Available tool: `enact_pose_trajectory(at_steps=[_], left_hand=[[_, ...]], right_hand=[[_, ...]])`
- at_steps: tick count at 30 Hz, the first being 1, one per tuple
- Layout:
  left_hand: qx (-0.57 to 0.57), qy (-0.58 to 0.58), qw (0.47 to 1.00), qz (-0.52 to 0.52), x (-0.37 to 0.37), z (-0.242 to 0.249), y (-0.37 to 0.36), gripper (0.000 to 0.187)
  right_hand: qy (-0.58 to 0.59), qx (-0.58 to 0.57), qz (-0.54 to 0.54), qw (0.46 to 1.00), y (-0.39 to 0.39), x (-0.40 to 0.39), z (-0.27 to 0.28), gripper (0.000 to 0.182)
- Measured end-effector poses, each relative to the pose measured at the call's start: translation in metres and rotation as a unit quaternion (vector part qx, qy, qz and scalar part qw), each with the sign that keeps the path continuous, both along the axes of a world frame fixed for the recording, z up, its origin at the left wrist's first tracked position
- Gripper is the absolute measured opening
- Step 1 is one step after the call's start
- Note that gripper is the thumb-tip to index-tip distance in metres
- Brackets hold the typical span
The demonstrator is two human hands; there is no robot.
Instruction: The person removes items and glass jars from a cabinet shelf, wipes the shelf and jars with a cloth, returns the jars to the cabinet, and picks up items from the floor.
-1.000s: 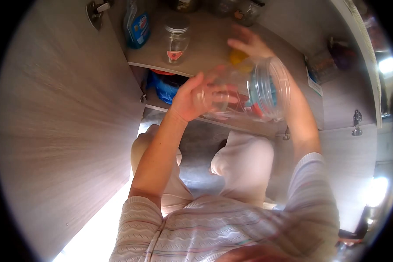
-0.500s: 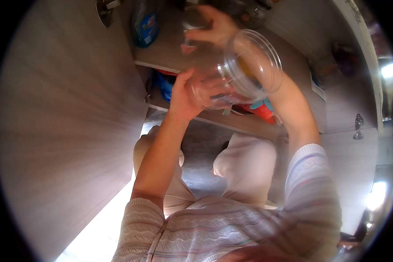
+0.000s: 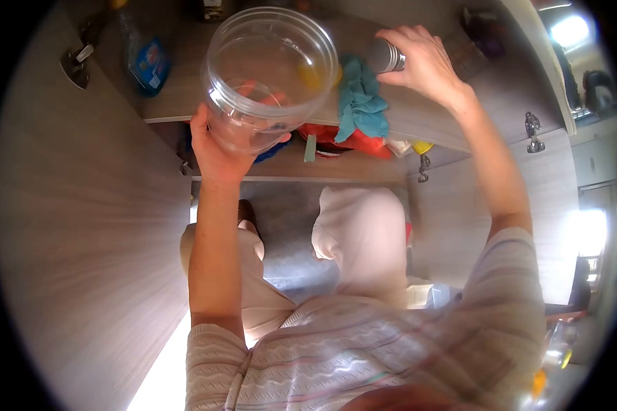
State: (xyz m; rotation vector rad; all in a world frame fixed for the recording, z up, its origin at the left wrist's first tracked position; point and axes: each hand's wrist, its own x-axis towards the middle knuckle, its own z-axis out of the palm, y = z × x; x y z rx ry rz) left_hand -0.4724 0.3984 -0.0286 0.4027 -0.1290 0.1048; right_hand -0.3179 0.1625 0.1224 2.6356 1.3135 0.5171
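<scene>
My left hand (image 3: 221,154) is wrapped around the lower part of a large clear plastic jar (image 3: 219,68). The jar is tilted, its wide round mouth uncovered and facing up towards me. On the right, the fingers and thumb of my right hand (image 3: 428,65) grip a small jar with a ribbed silver lid (image 3: 391,56) above the upper shelf. The body of the small jar is dark and partly blurred. Between the two hands, a teal cloth (image 3: 362,103) lies over the shelf's front edge.
A blue bottle (image 3: 149,65) stands at the shelf's left. Red items (image 3: 363,142) fill part of the lower compartment. Open cabinet doors flank me, the left door (image 3: 96,205) close by and the right door (image 3: 493,205) with metal hinges. A dark-labelled container (image 3: 212,9) stands farther back.
My left hand has carried the large jar left and up. My right hand, earlier beyond the jar, has moved right with the small jar. The camera view has shifted too, revealing the teal cloth.
</scene>
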Motion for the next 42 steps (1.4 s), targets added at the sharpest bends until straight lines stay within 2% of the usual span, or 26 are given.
enact_pose_trajectory(at_steps=[2,4,6,8,11,15,17,19,20,21,23,25,26,27,29,32,35,38,40,42], left_hand=[[-0.033,-0.017,0.999,-0.032,0.005,-0.008,0.002,0.069],[-0.038,-0.022,0.998,-0.042,0.011,-0.012,-0.003,0.068],[-0.011,-0.020,0.999,-0.029,0.014,-0.009,-0.009,0.073],[0.048,-0.006,0.999,0.006,0.015,0.002,-0.017,0.086],[0.052,0.002,0.999,0.004,0.016,-0.001,-0.015,0.085],[0.044,0.026,0.998,0.025,0.016,-0.002,-0.010,0.080],[0.003,0.025,1.000,0.010,0.015,-0.003,-0.008,0.077],[-0.041,-0.023,0.998,-0.036,0.013,-0.005,-0.004,0.067],[-0.066,-0.045,0.995,-0.057,0.011,-0.007,-0.002,0.062],[-0.048,-0.018,0.998,-0.043,0.008,-0.006,-0.001,0.062],[-0.040,-0.016,0.998,-0.047,0.006,-0.008,0.002,0.066],[-0.039,-0.018,0.998,-0.049,0.007,-0.007,0.002,0.069],[-0.042,-0.018,0.998,-0.046,0.007,-0.008,0.001,0.069],[-0.045,-0.019,0.998,-0.042,0.008,-0.008,0.001,0.069],[-0.042,0.010,0.998,-0.055,0.012,-0.013,-0.001,0.069],[-0.016,0.070,0.996,-0.046,0.016,-0.018,-0.008,0.066],[0.013,0.114,0.992,-0.061,0.017,-0.017,-0.016,0.063],[0.026,0.141,0.987,-0.066,0.019,-0.015,-0.022,0.061],[0.027,0.147,0.986,-0.073,0.019,-0.012,-0.026,0.062],[0.021,0.149,0.986,-0.078,0.020,-0.012,-0.030,0.061]], right_hand=[[-0.014,-0.138,-0.097,0.986,0.000,0.015,-0.006,0.046],[0.030,-0.308,-0.162,0.937,0.018,0.030,-0.030,0.036],[-0.022,-0.437,-0.108,0.892,0.028,0.046,-0.077,0.027],[-0.014,-0.514,-0.152,0.844,0.056,0.056,-0.111,0.026],[-0.039,-0.583,-0.196,0.787,0.072,0.069,-0.142,0.026],[-0.086,-0.597,-0.174,0.778,0.065,0.069,-0.142,0.028],[-0.165,-0.549,-0.215,0.790,0.034,0.142,-0.197,0.029],[-0.129,-0.490,-0.259,0.822,0.024,0.159,-0.188,0.032],[-0.051,-0.459,-0.282,0.841,0.025,0.136,-0.148,0.035],[-0.005,-0.416,-0.230,0.880,0.018,0.099,-0.095,0.038],[0.087,-0.282,-0.220,0.930,0.010,0.061,-0.033,0.046],[0.166,-0.096,-0.291,0.937,0.008,0.055,-0.010,0.054],[0.205,0.041,-0.224,0.952,-0.006,0.061,-0.006,0.056],[0.240,0.177,-0.150,0.943,-0.020,0.068,-0.002,0.059],[0.354,0.399,-0.045,0.844,-0.026,0.040,0.016,0.065],[0.378,0.564,0.052,0.733,-0.028,0.006,0.034,0.049],[0.391,0.628,0.156,0.655,-0.028,-0.019,0.043,0.035],[0.410,0.683,0.203,0.569,-0.023,-0.031,0.035,0.029],[0.466,0.646,0.202,0.570,-0.012,-0.039,0.017,0.032],[0.470,0.645,0.166,0.579,0.001,-0.047,-0.004,0.035]])
